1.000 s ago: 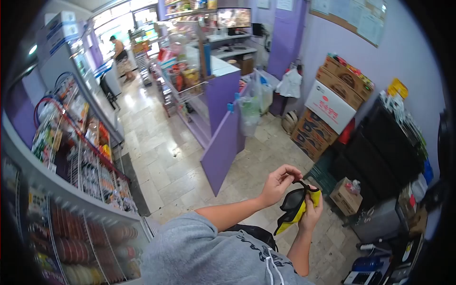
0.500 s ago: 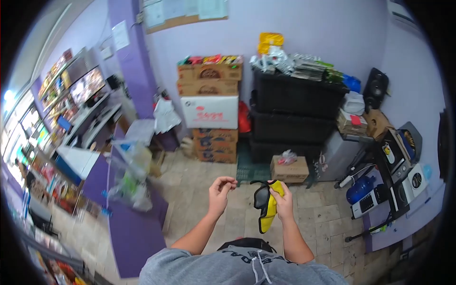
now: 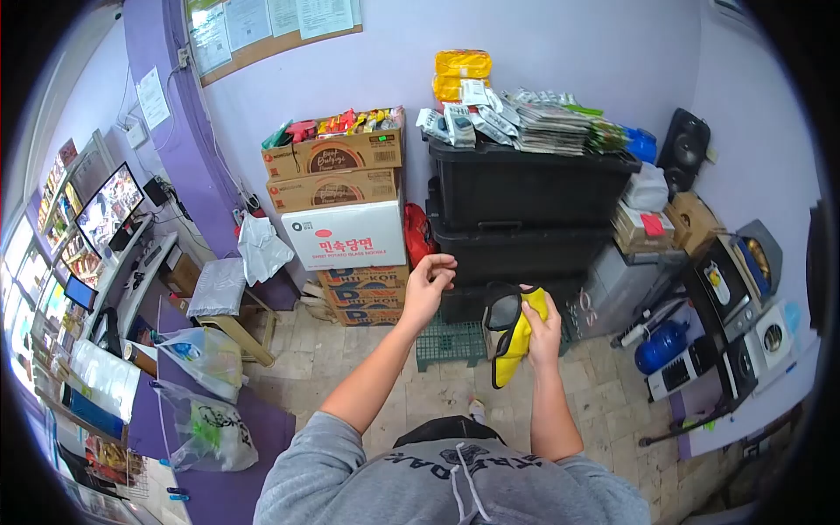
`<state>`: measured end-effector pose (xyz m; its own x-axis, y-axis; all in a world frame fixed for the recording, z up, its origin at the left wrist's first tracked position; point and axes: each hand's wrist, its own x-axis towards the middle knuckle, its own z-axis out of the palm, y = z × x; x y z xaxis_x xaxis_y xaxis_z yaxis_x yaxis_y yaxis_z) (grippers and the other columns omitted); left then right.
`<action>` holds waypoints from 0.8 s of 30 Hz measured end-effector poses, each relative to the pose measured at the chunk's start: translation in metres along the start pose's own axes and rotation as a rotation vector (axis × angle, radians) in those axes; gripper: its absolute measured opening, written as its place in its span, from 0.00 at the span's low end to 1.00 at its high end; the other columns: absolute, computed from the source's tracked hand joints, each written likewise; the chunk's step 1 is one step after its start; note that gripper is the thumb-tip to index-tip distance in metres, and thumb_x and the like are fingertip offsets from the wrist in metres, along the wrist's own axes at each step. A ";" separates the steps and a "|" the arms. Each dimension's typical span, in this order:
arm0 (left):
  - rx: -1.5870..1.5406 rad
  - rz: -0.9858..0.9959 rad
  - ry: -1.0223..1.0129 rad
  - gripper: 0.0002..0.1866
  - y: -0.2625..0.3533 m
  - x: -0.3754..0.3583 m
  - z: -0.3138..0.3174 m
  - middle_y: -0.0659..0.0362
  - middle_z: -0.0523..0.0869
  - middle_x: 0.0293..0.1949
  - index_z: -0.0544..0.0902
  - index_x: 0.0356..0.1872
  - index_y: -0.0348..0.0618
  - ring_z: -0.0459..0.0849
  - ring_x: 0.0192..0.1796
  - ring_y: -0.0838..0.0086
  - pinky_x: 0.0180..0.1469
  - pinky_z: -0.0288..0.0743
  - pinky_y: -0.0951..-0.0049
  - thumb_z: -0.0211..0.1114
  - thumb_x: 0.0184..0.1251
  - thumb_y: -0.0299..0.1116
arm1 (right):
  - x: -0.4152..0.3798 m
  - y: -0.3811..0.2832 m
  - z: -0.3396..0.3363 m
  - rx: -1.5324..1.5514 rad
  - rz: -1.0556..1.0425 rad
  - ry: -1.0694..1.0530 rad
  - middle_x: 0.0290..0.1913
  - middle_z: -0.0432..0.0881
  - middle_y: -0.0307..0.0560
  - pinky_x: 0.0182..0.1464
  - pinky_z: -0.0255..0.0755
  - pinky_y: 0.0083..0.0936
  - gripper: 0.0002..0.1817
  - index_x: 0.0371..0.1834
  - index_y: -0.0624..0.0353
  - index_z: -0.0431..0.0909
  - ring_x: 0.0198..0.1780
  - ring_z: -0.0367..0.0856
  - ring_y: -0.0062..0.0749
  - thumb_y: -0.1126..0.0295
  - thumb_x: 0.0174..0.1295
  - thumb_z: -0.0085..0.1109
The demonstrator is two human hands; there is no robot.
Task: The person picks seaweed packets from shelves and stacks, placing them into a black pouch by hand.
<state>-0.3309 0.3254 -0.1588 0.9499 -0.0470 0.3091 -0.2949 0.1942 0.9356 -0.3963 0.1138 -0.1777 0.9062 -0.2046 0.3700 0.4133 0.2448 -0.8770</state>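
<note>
My right hand (image 3: 542, 330) grips a yellow soft item with black edging and a dark, see-through-looking panel (image 3: 516, 339). The thumb presses on its yellow face, and the item hangs tilted, its narrow end pointing down. To the left of it, my left hand (image 3: 431, 284) is raised with fingers curled in toward the thumb, and nothing shows between them. That hand is apart from the yellow item and overlaps the black bins behind in this view.
Stacked cartons (image 3: 343, 234) and black bins (image 3: 529, 188) stand against the wall ahead. A green crate (image 3: 451, 343) lies on the floor before them. On the left is a purple counter (image 3: 254, 442) with plastic bags (image 3: 206, 420). A blue water jug (image 3: 662, 347) stands at right.
My view has shifted forward, closer to the boxes and bins. Both hands appear higher in the picture and further right, with the yellow item still held in my right hand.
</note>
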 end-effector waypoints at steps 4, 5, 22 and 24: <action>0.098 0.051 0.053 0.13 -0.002 0.091 0.000 0.58 0.81 0.46 0.75 0.50 0.35 0.79 0.43 0.78 0.45 0.76 0.76 0.57 0.64 0.25 | 0.086 0.021 0.009 0.041 0.008 -0.036 0.48 0.79 0.39 0.52 0.66 0.17 0.12 0.49 0.63 0.76 0.47 0.74 0.18 0.79 0.62 0.53; 0.100 0.057 0.074 0.13 -0.008 0.115 -0.002 0.58 0.81 0.46 0.75 0.50 0.35 0.79 0.43 0.78 0.45 0.76 0.76 0.57 0.64 0.25 | 0.110 0.031 0.010 0.045 0.012 -0.057 0.48 0.79 0.39 0.52 0.66 0.17 0.12 0.49 0.63 0.76 0.47 0.74 0.18 0.79 0.62 0.53; 1.071 0.456 0.633 0.32 -0.042 0.428 0.024 0.40 0.64 0.60 0.74 0.54 0.30 0.60 0.62 0.48 0.62 0.59 0.53 0.69 0.54 0.43 | 0.441 0.049 0.066 -0.091 -0.883 0.121 0.54 0.75 0.49 0.62 0.60 0.27 0.14 0.53 0.66 0.71 0.57 0.71 0.31 0.80 0.63 0.50; 1.151 0.315 0.672 0.35 -0.042 0.439 0.028 0.40 0.60 0.64 0.73 0.56 0.31 0.56 0.66 0.47 0.62 0.57 0.49 0.70 0.52 0.47 | 0.444 0.065 0.063 -0.031 -0.823 0.088 0.54 0.74 0.49 0.63 0.59 0.27 0.14 0.52 0.66 0.71 0.57 0.71 0.32 0.80 0.64 0.50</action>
<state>0.0951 0.2689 -0.0577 0.5968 0.3915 0.7005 -0.1117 -0.8239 0.5556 0.0383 0.0989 -0.0516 0.3042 -0.3806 0.8733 0.9377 -0.0416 -0.3448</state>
